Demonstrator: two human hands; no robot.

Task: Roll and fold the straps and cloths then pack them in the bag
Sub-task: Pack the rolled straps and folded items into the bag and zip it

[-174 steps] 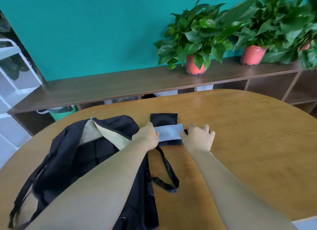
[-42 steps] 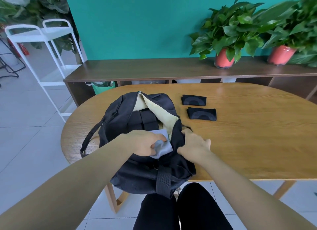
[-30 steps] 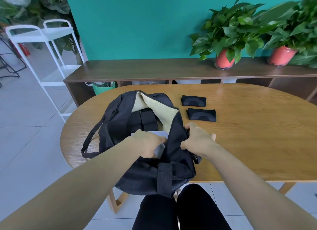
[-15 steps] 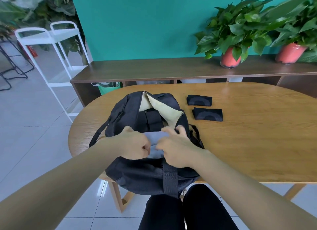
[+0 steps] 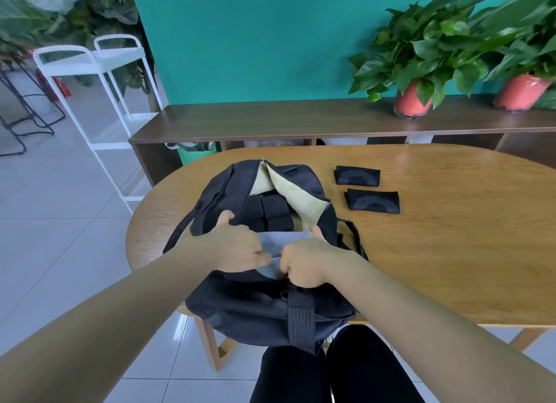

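While the folded grey-blue cloth (image 5: 278, 245) sits in the mouth of the black backpack (image 5: 258, 311), both my hands are on it. Left hand (image 5: 237, 247): fingers curled, pinching the cloth's left edge. Right hand (image 5: 307, 261): fingers curled tight round its right edge. The two hands are nearly touching.

The backpack lies unzipped on the near left end of the wooden table (image 5: 451, 252), cream lining exposed, its bottom hanging over the table edge above my lap. Inside it, just beyond the cloth, are rolled black straps (image 5: 270, 211), packed side by side.

Right of the bag and apart from it are two folded black cloths (image 5: 357, 175) (image 5: 373, 201), one behind the other.

Beyond the table is a dark sideboard (image 5: 270, 121) carrying potted plants (image 5: 418, 59), with a white trolley (image 5: 99, 68) to the left.
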